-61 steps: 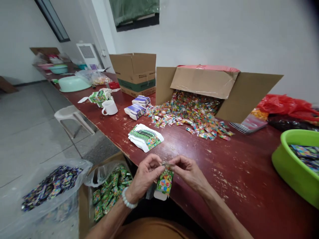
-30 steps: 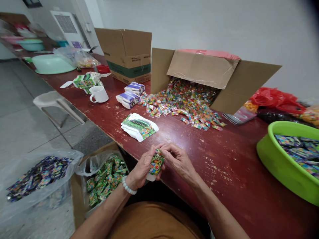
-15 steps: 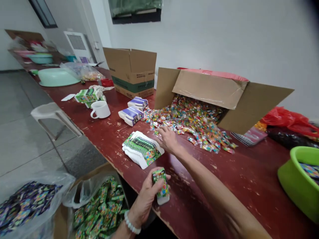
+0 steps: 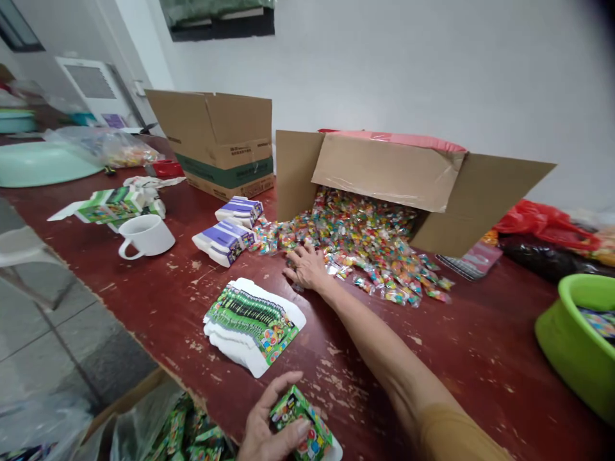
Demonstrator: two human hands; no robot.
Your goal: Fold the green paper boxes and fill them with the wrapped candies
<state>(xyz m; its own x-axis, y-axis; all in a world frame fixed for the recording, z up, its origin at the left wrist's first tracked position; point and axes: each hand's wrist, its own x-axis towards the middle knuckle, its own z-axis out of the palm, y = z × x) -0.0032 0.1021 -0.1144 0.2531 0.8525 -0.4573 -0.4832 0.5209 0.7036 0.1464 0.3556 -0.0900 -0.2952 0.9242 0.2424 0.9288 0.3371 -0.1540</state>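
My left hand (image 4: 273, 426) is closed around a small green printed carton (image 4: 307, 422) at the table's front edge. The carton's near end has a white flap. My right hand (image 4: 306, 267) is stretched forward, palm down, its fingers apart at the near left edge of a heap of small clear-wrapped colourful candies (image 4: 369, 237). What lies under its palm is mostly hidden. Between the two hands lies a fanned stack of flat green cartons (image 4: 254, 323). The heap spills from a cardboard box (image 4: 384, 169) tipped on its side.
Two purple-and-white cartons (image 4: 225, 242) lie left of the candies, near a white mug (image 4: 147, 235). Behind them stands an open cardboard box (image 4: 225, 150). A lime-green basin (image 4: 576, 346) is at right. Below the table edge, a lined box holds green packets (image 4: 185, 429).
My view has swung, so the table items appear farther left. My right hand has come down at the candies' edge. The carton in my left hand is now tilted and lower in view.
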